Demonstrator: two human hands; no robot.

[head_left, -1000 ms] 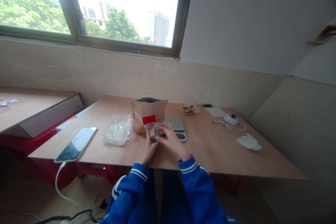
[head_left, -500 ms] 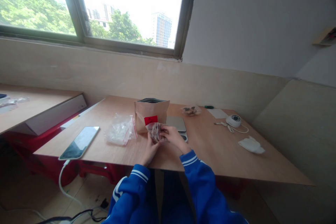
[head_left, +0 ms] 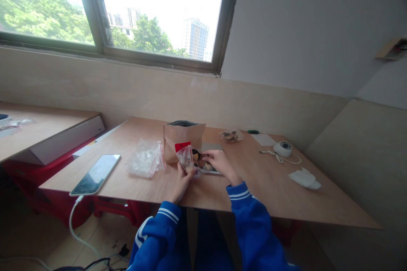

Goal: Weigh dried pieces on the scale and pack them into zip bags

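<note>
My left hand (head_left: 183, 181) is closed on a small clear zip bag (head_left: 185, 156) at the near middle of the table. To the right of this bag, brown, tan and black dried pieces (head_left: 201, 161) show in front of the scale; I cannot tell how many still lie inside the plastic. My right hand (head_left: 220, 163) reaches in from the right, fingertips pinched on the dried pieces. Behind the clear bag stands an open brown paper pouch (head_left: 171, 136) with a red label. A flat silver scale (head_left: 213, 148) lies partly hidden behind my right hand.
A pile of clear zip bags (head_left: 144, 161) lies left of the pouch, with a phone (head_left: 97, 175) on a white cable further left. Behind the scale sits another filled clear bag (head_left: 231, 135). A white dome camera (head_left: 282, 148) and crumpled white tissue (head_left: 304, 178) are on the right.
My right hand has shifted right, away from the zip bag, and the dried pieces now show more plainly beside it. The left hand stays on the bag.
</note>
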